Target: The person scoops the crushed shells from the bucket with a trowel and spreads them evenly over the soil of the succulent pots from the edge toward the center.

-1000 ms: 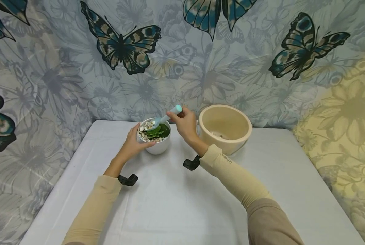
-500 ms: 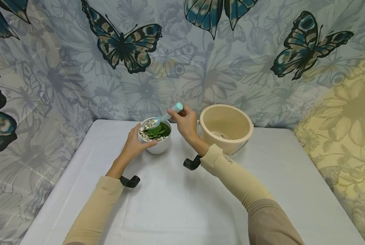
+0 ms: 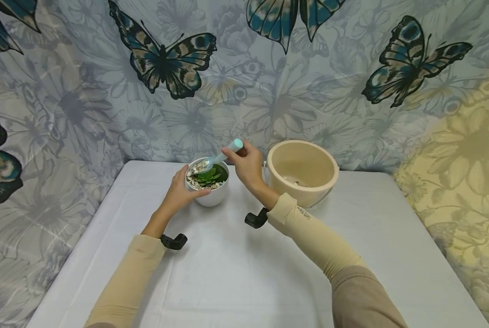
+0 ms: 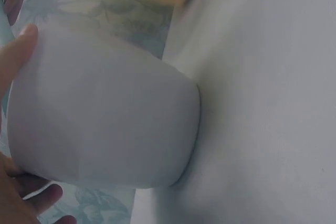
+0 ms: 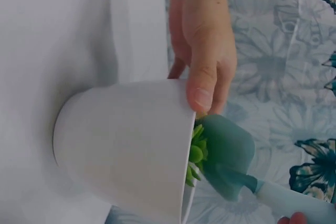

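Note:
A white flower pot stands upright on the white-covered table, with a green succulent and pale pebbles inside. My left hand grips it from the left, thumb near the front rim and fingers round the far side. Between my right thumb and fingers is the light-blue handle of a small trowel; that right hand hovers right of the pot. In the right wrist view the translucent trowel blade tilts over the rim beside the leaves. Pebbles show around the blade in the head view.
Close to my right hand stands a large beige pot with a thin handle at its side and a few small bits on its floor. Behind the table hangs a butterfly-patterned cloth.
Both hands keep their holds. The trowel and right hand have shifted only slightly over the white flower pot, which stays in place.

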Available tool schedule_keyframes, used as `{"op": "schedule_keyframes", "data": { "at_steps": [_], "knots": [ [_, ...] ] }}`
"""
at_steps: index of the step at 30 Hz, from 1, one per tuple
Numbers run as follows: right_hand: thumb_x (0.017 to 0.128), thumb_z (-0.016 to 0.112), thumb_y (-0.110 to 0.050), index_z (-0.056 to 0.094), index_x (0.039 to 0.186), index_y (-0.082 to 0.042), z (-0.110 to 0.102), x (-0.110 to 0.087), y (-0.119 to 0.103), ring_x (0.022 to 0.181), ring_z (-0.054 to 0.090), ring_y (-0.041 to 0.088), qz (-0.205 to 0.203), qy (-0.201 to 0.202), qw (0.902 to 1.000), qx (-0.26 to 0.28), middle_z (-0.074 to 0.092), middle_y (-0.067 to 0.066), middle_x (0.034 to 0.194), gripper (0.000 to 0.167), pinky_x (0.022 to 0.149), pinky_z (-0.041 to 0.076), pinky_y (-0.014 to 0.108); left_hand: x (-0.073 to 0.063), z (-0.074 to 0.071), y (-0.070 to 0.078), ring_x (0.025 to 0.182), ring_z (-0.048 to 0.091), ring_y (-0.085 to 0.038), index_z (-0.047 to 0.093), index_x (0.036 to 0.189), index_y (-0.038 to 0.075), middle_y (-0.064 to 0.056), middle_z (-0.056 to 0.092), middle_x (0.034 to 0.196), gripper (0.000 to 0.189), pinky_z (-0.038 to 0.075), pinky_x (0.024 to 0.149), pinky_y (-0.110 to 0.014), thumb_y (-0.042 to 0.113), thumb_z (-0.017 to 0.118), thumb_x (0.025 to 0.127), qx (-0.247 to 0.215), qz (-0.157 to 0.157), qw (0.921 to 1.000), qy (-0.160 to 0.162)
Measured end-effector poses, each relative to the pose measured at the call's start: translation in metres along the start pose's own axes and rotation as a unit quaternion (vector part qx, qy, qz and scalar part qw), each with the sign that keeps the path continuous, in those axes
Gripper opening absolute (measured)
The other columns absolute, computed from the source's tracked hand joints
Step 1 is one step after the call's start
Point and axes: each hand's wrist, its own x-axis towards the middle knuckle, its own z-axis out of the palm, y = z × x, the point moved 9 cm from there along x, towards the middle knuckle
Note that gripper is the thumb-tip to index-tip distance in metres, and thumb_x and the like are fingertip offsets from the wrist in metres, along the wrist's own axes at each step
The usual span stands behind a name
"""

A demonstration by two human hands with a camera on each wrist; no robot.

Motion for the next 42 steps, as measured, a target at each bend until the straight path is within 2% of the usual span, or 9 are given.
{"op": "schedule_keyframes", "data": {
  "at_steps": [3,8,13,17,22,28,35,42],
  "knots": [
    [0.087,0.074,-0.013,0.065,0.098,0.005,-0.001,0.0,-0.003,0.089,0.071,0.032,-0.008,0.004,1.0,-0.002,0.071,0.025,0.095,0.023,0.072,0.06,0.027,-0.003,-0.001,0.004,0.148,0.015,-0.04,0.005,0.157,0.008,-0.021,0.013,0.161,0.122,0.024,0.115,-0.063,0.058,0.078,0.074,0.011,0.004,0.9999,0.004],
    [0.086,0.075,-0.013,0.066,0.097,0.005,0.001,0.0,-0.004,0.088,0.071,0.032,-0.011,0.003,0.9999,-0.006,0.072,0.024,0.095,0.023,0.072,0.06,0.027,-0.002,-0.004,0.004,0.148,0.015,-0.041,0.004,0.158,0.008,-0.022,0.011,0.161,0.121,0.024,0.114,-0.064,0.058,0.077,0.075,0.02,0.007,0.9997,-0.009],
    [0.086,0.075,-0.013,0.066,0.095,0.005,0.002,-0.001,-0.004,0.087,0.071,0.032,-0.012,0.001,0.9998,-0.014,0.072,0.024,0.094,0.022,0.072,0.06,0.027,0.002,-0.003,0.001,0.148,0.015,-0.042,0.004,0.158,0.011,-0.022,0.011,0.161,0.118,0.022,0.114,-0.065,0.055,0.077,0.076,0.003,0.007,0.9997,-0.023],
    [0.086,0.075,-0.014,0.066,0.095,0.004,0.002,0.0,-0.004,0.085,0.071,0.029,-0.017,0.003,0.9997,-0.019,0.072,0.023,0.094,0.022,0.07,0.059,0.026,0.002,-0.002,-0.002,0.149,0.015,-0.041,0.004,0.158,0.013,-0.02,0.012,0.162,0.119,0.022,0.116,-0.064,0.056,0.078,0.075,-0.008,-0.001,0.9999,-0.009],
    [0.086,0.075,-0.014,0.066,0.096,0.003,0.001,0.001,-0.009,0.08,0.07,0.03,-0.026,0.011,0.9994,-0.021,0.072,0.023,0.092,0.022,0.068,0.058,0.025,-0.001,-0.004,0.001,0.148,0.017,-0.039,0.006,0.158,0.009,-0.021,0.014,0.161,0.12,0.024,0.116,-0.062,0.057,0.078,0.074,-0.003,0.005,0.9998,0.017],
    [0.087,0.075,-0.013,0.066,0.096,0.003,0.0,0.004,-0.015,0.078,0.069,0.035,-0.031,-0.002,0.9993,-0.019,0.072,0.024,0.091,0.021,0.068,0.059,0.026,-0.001,-0.007,0.004,0.147,0.017,-0.039,0.006,0.157,0.009,-0.021,0.015,0.16,0.121,0.025,0.114,-0.063,0.059,0.077,0.074,0.018,0.01,0.9997,0.013],
    [0.088,0.072,-0.013,0.065,0.097,0.003,0.001,0.002,-0.013,0.083,0.07,0.034,-0.015,-0.022,0.9993,-0.025,0.072,0.023,0.095,0.02,0.072,0.06,0.028,0.001,-0.006,-0.002,0.149,0.013,-0.043,0.001,0.158,0.013,-0.021,0.008,0.162,0.119,0.021,0.114,-0.067,0.06,0.074,0.077,0.017,0.002,0.9997,-0.016],
    [0.089,0.072,-0.012,0.065,0.096,0.004,0.002,-0.003,-0.008,0.093,0.071,0.033,-0.008,-0.016,0.9998,-0.001,0.071,0.025,0.099,0.019,0.076,0.06,0.027,-0.001,-0.003,0.0,0.148,0.016,-0.043,0.005,0.158,0.009,-0.023,0.014,0.161,0.121,0.024,0.114,-0.065,0.059,0.077,0.074,0.008,0.001,1.0,-0.002]
  ]
}}
